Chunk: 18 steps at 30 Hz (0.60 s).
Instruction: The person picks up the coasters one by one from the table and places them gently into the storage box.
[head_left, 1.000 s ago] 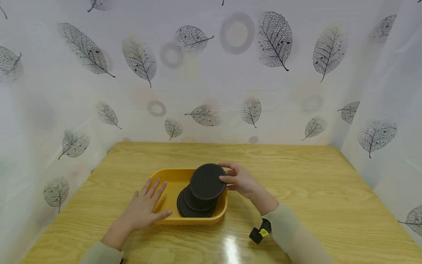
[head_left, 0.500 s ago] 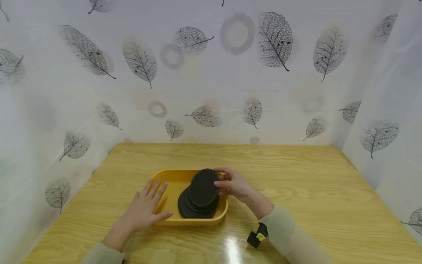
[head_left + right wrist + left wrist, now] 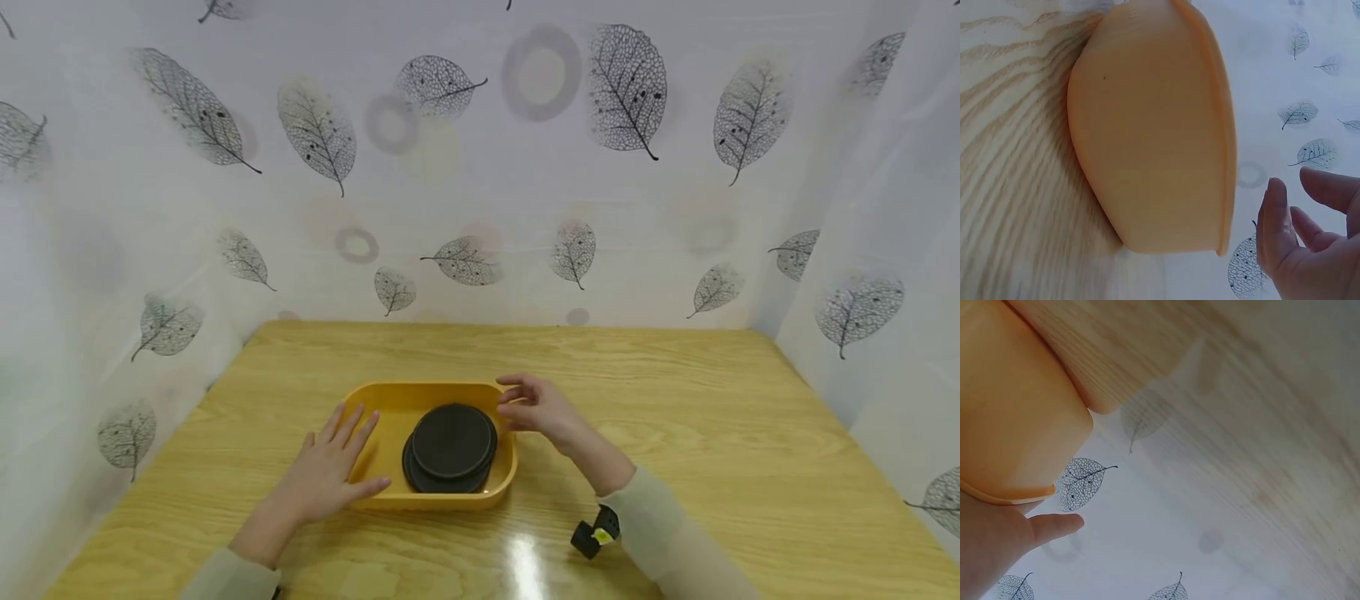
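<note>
An orange-yellow plastic bin [image 3: 386,502] with rounded corners stands on the table. In its right half lies a loose pile of round black discs [image 3: 452,442], like coasters, with stitched-looking edges; the top one covers most of those beneath. My left hand [image 3: 330,469] rests over the bin's left rim with fingers spread and nothing held. At the right rim hovers my right hand [image 3: 546,410], its fingers loosely bent and holding nothing. In the right wrist view the right hand [image 3: 1310,231] is apart from the bin's outer wall [image 3: 1154,137].
The wooden table [image 3: 675,400] extends on all sides of the bin. Behind it and at both sides hangs a pale curtain [image 3: 480,192] printed with leaves. A black wrist-worn device [image 3: 596,533] sits under the right sleeve.
A second ago my right hand held a black disc tilted above the pile. It lowered the disc and let go, and the disc now lies flat on top. The left hand stays put.
</note>
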Motion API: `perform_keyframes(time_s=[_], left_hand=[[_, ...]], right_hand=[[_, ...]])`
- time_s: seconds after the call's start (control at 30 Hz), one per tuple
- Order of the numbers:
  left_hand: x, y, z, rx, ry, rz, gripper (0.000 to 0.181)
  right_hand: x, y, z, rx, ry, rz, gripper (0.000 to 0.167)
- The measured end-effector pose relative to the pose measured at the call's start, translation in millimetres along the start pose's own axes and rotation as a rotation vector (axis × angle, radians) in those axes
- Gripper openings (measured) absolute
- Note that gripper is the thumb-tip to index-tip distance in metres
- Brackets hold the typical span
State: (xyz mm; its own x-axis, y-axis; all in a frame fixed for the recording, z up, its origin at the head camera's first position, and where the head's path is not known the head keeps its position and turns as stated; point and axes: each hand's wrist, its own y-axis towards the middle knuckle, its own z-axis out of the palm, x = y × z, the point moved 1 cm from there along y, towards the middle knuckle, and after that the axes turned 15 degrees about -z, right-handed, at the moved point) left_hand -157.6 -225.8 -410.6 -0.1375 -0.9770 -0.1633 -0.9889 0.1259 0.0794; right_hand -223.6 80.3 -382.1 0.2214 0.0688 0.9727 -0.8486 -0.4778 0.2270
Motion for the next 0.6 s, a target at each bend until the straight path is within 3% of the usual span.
perform_keyframes(time_s=[0.13,0.47,0.6], left_hand=[[-1.1,0.6,-0.4,-0.001,-0.006,0.009,0.083],[-2.0,1.9,-4.0,-0.001,0.025,0.016,0.088],[-2.9,-0.3,-7.6,0.002,0.015,0.016,0.09]], right_hand=[[3,-7.6,-9,-0.007,-0.08,-0.034,0.046],[12,-33.5,-32,-0.013,-0.482,-0.134,0.04],[17,-45.4,-40,-0.026,-0.555,-0.166,0.037]])
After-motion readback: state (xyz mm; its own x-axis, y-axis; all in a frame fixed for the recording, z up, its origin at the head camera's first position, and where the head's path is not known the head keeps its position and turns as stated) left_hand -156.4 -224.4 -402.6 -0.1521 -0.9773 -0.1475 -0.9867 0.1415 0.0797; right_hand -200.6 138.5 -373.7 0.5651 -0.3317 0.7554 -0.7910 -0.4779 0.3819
